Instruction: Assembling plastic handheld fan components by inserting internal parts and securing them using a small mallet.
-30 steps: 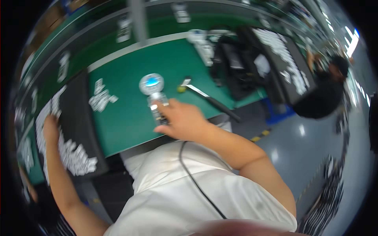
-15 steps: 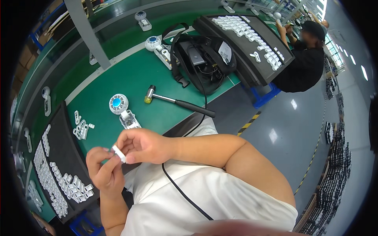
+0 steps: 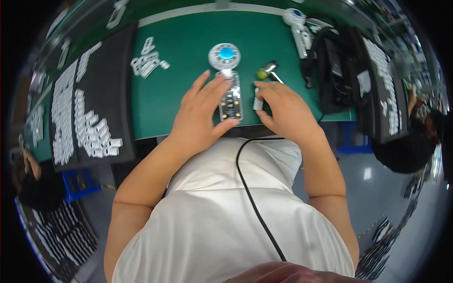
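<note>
A white handheld device with a round head and blue centre (image 3: 226, 53) lies on the green table. Its long lower body (image 3: 230, 101) sits open, with dark inner parts showing. My left hand (image 3: 200, 111) rests over the left side of that body, fingers spread, the thumb near its lower end. Just right of the device, my right hand (image 3: 288, 108) pinches a small white plastic part (image 3: 258, 100) between thumb and fingers. Behind the right hand lies a hammer (image 3: 268, 70) with a yellow face; most of its handle is hidden.
A black foam tray (image 3: 123, 94) at left holds rows of white parts. Several loose white pieces (image 3: 148, 62) lie beside it. At right are another device (image 3: 297, 28), a black bag (image 3: 332, 70) and a second tray (image 3: 384, 129). Co-workers sit on both sides.
The view has swung round to face the table. My hands have parted: the white part, earlier held between both, is now in the right, and the left has come onto the device.
</note>
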A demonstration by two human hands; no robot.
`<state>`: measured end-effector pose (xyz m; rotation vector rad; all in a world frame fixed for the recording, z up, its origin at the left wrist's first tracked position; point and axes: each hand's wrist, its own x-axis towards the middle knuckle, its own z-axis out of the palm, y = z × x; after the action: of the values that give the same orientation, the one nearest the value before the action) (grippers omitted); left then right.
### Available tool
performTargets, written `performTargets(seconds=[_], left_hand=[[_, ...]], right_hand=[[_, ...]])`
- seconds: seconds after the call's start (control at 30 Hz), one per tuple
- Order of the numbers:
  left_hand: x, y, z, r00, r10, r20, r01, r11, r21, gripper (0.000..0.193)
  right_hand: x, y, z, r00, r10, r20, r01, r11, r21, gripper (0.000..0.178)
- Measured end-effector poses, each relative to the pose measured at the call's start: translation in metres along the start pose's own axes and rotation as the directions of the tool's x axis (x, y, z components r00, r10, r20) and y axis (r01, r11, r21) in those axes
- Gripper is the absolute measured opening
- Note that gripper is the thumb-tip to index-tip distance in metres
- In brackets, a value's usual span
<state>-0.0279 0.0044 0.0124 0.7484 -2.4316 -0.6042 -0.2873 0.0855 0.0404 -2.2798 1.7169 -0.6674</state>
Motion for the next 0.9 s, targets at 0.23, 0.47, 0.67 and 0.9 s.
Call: performTargets(seconds=[0.23, 0.47, 0.67, 0.9], left_hand=[[0.003, -0.007, -0.002, 0.996, -0.084, -0.013, 0.083, 0.994, -0.076, 0.091], [0.007, -0.008, -0.012, 0.994, -0.097, 0.055, 0.1, 0.993, -0.057, 0.081], [0.007, -0.008, -0.004, 0.996, -0.076, 0.052, 0.08, 0.994, -0.076, 0.072], [0.005, -0.009, 0.002, 0.994, -0.103, 0.031, 0.106, 0.991, -0.076, 0.071]], right_hand=[[0.003, -0.002, 0.006, 0.999, 0.042, 0.015, -0.042, 0.999, -0.009, 0.036], [0.002, 0.001, 0.014, 0.997, 0.069, -0.034, -0.069, 0.998, 0.005, 0.034], [-0.004, 0.003, 0.016, 0.995, 0.077, -0.065, -0.077, 0.997, -0.002, 0.037], [-0.001, 0.0, 0.013, 0.992, 0.085, -0.096, -0.078, 0.994, 0.072, 0.045]])
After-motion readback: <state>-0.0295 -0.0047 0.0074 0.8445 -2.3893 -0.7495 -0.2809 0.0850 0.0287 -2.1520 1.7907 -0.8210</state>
